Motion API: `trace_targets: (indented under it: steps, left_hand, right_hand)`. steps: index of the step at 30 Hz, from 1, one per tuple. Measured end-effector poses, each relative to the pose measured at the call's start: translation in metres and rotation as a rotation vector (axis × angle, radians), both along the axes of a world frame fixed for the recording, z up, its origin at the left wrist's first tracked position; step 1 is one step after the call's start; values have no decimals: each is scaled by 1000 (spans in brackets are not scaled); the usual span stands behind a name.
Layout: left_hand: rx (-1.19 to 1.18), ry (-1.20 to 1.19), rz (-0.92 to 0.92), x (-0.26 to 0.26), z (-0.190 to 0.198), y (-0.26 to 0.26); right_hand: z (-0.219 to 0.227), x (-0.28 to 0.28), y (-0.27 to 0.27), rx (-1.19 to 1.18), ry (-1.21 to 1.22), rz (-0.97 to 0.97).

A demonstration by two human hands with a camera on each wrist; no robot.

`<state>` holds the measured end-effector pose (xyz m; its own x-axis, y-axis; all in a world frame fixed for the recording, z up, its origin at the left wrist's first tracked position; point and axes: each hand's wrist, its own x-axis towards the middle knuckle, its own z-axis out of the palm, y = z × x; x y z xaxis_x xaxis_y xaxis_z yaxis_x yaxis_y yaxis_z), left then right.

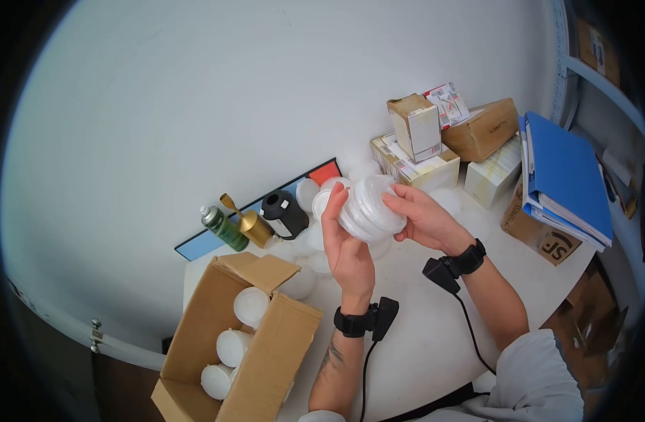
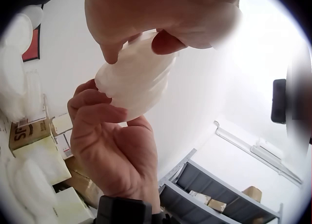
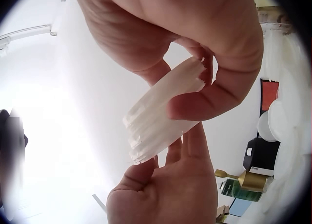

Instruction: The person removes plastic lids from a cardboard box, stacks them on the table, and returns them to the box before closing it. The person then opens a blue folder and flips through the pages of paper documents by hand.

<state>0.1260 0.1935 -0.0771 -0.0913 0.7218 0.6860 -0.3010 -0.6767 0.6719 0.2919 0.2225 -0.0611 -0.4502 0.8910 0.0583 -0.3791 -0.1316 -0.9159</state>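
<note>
A stack of translucent white plastic lids (image 1: 371, 209) is held up above the table between both hands. My left hand (image 1: 349, 257) grips its left side, with the fingers extending up along the edge. On the other side my right hand (image 1: 429, 219) pinches the stack, thumb on the near face. In the right wrist view, the layered rims of the lids (image 3: 163, 107) show small tabs, and the right thumb presses on them. The left wrist view shows the lids (image 2: 139, 80) tilted, with fingers of both hands around them.
An open cardboard box (image 1: 269, 359) with several white tubs (image 1: 252, 307) stands at the left. Behind are a green bottle (image 1: 226, 228), a gold container (image 1: 255, 228) and a black bottle (image 1: 286, 213). Cartons (image 1: 417, 169) and blue binders (image 1: 570, 179) are stacked at the right.
</note>
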Motion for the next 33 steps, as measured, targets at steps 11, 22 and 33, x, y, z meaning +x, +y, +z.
trace_targets:
  steps: [11,22,33]
  left_hand:
    - [-218,-251,-192,-17,11,-6]
    - [-253,-164,-14,-31,4,3]
    - [-231,-29,-64,-39,12,1]
  right_hand:
    - [6,-37,-23,211,-187,-114]
    - [4,-53,-45,332,-228,-187]
    - [13,-47,-47,484,-478,-270]
